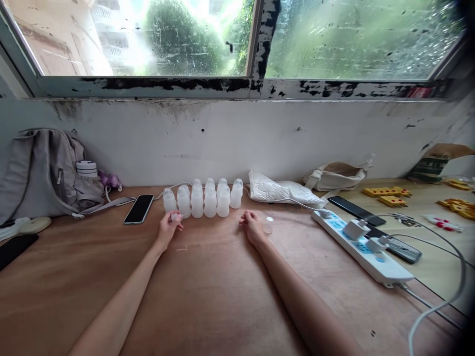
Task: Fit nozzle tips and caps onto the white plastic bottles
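Observation:
Several small frosted white plastic bottles [197, 201] stand upright, close together, at the back of the wooden table; some carry clear domed caps. Just in front of the row's left end is my left hand [169, 226], its fingers closed on a small translucent cap-like piece [177, 217]. My right hand [253, 227] rests on the table to the right of the row, fingers curled in; whatever they may hold is hidden. Beside its wrist, on the right, is a small translucent container [267, 226] with a pale top, partly behind the hand.
A phone [138, 209] lies left of the bottles, near a grey backpack [48, 170]. Behind my right hand lies a white plastic packet [282, 190]. A power strip [363, 247] with chargers and cables runs along the right, by more phones and yellow pieces [386, 193].

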Tool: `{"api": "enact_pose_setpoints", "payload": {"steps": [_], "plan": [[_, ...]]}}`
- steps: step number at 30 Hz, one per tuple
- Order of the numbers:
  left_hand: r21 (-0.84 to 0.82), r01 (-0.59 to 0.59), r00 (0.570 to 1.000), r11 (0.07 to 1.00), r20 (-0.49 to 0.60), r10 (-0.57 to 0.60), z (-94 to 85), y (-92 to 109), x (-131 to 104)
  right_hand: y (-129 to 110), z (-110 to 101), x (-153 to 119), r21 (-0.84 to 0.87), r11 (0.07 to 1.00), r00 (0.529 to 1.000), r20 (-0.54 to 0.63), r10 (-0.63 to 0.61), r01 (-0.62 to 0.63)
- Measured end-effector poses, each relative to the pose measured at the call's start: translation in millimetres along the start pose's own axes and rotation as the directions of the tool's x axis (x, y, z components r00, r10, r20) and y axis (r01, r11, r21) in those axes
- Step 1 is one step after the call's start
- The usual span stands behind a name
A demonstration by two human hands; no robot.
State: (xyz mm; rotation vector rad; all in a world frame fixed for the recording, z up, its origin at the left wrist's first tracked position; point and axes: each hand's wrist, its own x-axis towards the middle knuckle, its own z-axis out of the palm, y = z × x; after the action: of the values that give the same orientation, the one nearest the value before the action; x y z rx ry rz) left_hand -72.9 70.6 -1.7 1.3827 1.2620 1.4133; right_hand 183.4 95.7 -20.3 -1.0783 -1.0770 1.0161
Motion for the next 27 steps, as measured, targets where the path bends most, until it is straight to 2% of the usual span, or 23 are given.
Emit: {"api": "enact_pose_setpoints", "payload": {"steps": [2,3,7,11,16,20,22,24,25,27], "plan": [[-0.001,0.018,0.999,1.000,0.030,-0.018,-11.6,0.9,2.2,-1.0,-14.3,3.8,-0.050,0.999,1.000,0.015,-0.019,0.019],[0.000,0.027,0.998,1.000,0.061,-0.027,-12.0,1.2,1.7,-1.0,-16.6,3.0,-0.087,0.996,0.999,0.039,-0.026,0.029],[0.002,0.055,0.976,0.998,0.213,-0.054,11.5,2.7,-7.5,-2.4,-6.4,-9.1,-0.277,0.953,0.987,0.131,-0.092,0.126],[0.030,0.058,0.938,0.998,0.341,-0.065,31.9,0.9,-16.5,-6.2,-1.8,-16.4,-0.459,0.854,0.969,0.094,-0.229,0.246],[0.047,0.037,0.930,0.998,0.364,-0.051,32.7,-6.6,-15.5,-6.2,-3.7,-17.5,-0.597,0.739,0.943,0.105,-0.314,0.313],[0.074,-0.021,0.932,0.997,0.362,-0.007,31.0,-4.4,-16.6,-9.1,-9.6,-11.6,-0.680,0.657,0.913,0.044,-0.407,0.326],[0.099,-0.043,0.934,0.994,0.358,0.005,30.8,-1.0,-18.0,-13.1,-24.0,-5.2,-0.756,0.577,0.880,-0.003,-0.475,0.309],[0.119,-0.046,0.934,0.992,0.356,0.001,30.7,1.5,-19.1,-16.9,-46.6,2.0,-0.896,0.385,0.814,-0.046,-0.579,0.223],[0.126,-0.045,0.934,0.991,0.358,-0.003,30.7,2.3,-19.3,-18.1,-59.7,5.3,-0.937,0.319,0.784,-0.090,-0.614,0.143],[0.134,-0.042,0.930,0.990,0.367,-0.010,30.7,2.7,-19.6,-18.8,-85.6,10.7,-0.955,0.296,0.734,-0.216,-0.644,-0.022]]}}
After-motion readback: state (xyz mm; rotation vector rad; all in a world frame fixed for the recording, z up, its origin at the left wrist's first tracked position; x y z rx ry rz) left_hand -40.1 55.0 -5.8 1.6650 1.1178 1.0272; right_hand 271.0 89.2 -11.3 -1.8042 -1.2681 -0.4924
